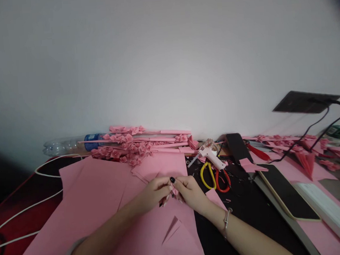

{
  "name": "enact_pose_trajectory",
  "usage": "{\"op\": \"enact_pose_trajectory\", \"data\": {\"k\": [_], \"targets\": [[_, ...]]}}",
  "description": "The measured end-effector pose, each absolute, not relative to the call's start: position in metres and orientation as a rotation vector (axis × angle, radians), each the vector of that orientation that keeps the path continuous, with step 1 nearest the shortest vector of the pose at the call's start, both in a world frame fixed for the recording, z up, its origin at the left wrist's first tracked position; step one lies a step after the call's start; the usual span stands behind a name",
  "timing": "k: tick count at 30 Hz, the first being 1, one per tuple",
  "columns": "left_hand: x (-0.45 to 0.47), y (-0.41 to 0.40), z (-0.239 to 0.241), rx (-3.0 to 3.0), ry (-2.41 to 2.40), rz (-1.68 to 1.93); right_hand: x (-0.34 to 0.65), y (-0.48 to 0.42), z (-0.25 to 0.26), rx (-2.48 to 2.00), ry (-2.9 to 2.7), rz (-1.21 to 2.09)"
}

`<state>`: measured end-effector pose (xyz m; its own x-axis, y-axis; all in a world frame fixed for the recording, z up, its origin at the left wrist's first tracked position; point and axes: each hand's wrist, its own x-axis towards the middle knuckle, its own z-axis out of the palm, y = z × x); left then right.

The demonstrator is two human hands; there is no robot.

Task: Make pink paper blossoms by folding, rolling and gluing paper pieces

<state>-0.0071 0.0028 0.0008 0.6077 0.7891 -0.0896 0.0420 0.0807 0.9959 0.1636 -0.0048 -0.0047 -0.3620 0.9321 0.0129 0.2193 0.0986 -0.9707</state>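
My left hand (159, 190) and my right hand (187, 190) meet over the pink paper sheets (93, 191). Between their pinched fingertips is a small folded piece of pink paper (174, 189), mostly hidden by the fingers. Both hands are closed on it. Just below them lies a smaller folded pink sheet (182, 241). To the right of my right hand are scissors (208, 176) with one yellow and one red handle loop, and a white glue gun (213, 157) behind them.
Pink paper flowers (133, 147) on stems lie along the wall beside a clear plastic bottle (63, 146). A white cable (27, 207) loops at left. On the right are a phone (288, 191), a dark phone (239, 148), a white box (330, 213) and black cables (301, 135).
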Motion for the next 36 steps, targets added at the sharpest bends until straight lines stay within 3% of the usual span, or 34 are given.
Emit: {"op": "enact_pose_trajectory", "data": {"k": [13, 24, 36], "targets": [[-0.005, 0.000, 0.006, 1.397, 0.841, 0.698, 0.162, -0.006, -0.004, -1.096, -1.709, 1.225], [-0.002, -0.004, 0.005, 1.402, 0.872, 0.698, 0.162, -0.006, 0.001, -1.195, -1.888, 0.839], [0.008, -0.016, 0.003, 1.462, 1.018, 0.770, 0.161, -0.009, -0.002, -1.137, -1.842, 0.930]]}}
